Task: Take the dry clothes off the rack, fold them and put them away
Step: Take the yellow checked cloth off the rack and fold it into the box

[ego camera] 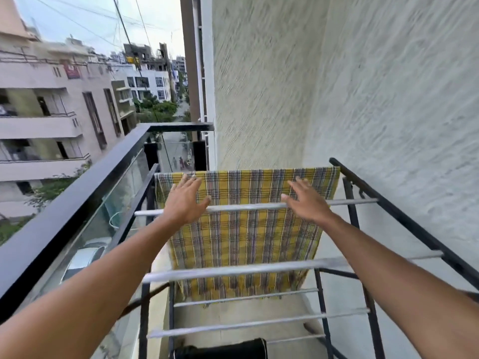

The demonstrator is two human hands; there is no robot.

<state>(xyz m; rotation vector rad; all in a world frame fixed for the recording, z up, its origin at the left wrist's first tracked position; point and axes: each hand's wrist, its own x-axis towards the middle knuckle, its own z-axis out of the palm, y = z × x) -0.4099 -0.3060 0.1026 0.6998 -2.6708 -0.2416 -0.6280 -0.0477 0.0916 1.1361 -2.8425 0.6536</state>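
Balcony rack — yellow checked cloth hangs long-side down off the far bar. I see left hand and right hand reaching palm-down toward it — fingers spread, gripping nothing.

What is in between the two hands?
In the head view, the yellow checked cloth fills the stretch between the left hand and the right hand, and a grey rail crosses in front of it.

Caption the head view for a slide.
Left hand and right hand, open, reach across the drying rack toward the yellow checked cloth draped over its far bar.
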